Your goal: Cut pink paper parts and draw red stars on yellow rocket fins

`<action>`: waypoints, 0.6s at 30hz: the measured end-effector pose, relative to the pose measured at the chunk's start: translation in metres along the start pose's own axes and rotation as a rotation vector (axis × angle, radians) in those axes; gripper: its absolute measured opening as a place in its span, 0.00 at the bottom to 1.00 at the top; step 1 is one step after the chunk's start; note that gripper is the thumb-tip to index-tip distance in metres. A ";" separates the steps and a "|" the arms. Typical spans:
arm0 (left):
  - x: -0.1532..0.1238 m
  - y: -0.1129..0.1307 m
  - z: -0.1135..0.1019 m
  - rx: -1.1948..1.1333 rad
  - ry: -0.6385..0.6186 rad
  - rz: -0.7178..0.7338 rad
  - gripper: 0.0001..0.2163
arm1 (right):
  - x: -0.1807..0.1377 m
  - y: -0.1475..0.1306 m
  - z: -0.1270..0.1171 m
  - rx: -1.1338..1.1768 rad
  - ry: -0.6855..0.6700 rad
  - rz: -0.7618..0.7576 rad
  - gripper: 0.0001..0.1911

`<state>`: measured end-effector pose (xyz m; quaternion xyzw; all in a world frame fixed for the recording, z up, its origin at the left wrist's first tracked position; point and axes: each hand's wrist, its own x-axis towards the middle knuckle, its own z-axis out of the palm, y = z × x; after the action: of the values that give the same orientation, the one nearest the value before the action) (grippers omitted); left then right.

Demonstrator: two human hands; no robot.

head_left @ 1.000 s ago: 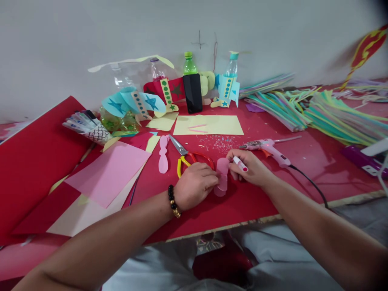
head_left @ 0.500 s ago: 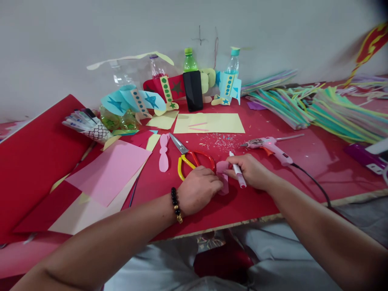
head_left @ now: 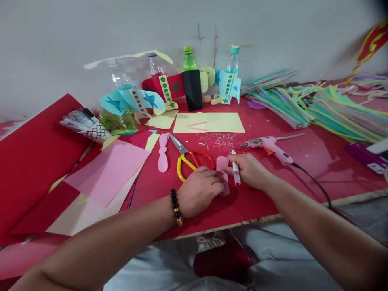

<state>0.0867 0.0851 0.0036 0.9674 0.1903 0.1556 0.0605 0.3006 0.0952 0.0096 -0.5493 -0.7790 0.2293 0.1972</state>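
Near the table's front edge lies a pink paper strip (head_left: 223,162) with a rounded far end. My left hand (head_left: 201,192), a beaded bracelet at its wrist, is closed over the strip's left side, fingers bent together and pressing on it. A white marker (head_left: 235,166) with a pink end is gripped in my right hand (head_left: 251,169); the thumb and fingertips touch the strip's right edge. Just beyond my left hand are scissors (head_left: 182,150) with one red and one yellow handle, blades half shut. A pink wavy paper cutout (head_left: 163,155) rests left of them.
Bottle planes (head_left: 230,81) and a black phone (head_left: 192,91) stand along the wall. To the right, a pink glue gun (head_left: 271,148) trails its cord over the edge. Coloured paper (head_left: 109,167) and a pen holder (head_left: 95,130) occupy the left; pipe cleaners (head_left: 279,105) lie back right.
The strip now lies flatter and straighter, its far end in fuller view. The marker in my right hand has turned more upright and shifted slightly left. My left hand stays nearly still.
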 end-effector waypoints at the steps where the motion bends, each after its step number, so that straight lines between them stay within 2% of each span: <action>1: 0.000 0.000 0.000 0.000 -0.001 0.002 0.08 | 0.000 0.000 0.000 -0.008 0.000 0.005 0.18; 18: -0.001 0.000 0.002 0.002 -0.026 -0.008 0.06 | 0.002 0.001 0.006 -0.156 0.003 0.030 0.15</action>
<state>0.0865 0.0845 0.0015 0.9687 0.1933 0.1428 0.0625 0.2968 0.0968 0.0041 -0.5748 -0.7859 0.1702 0.1517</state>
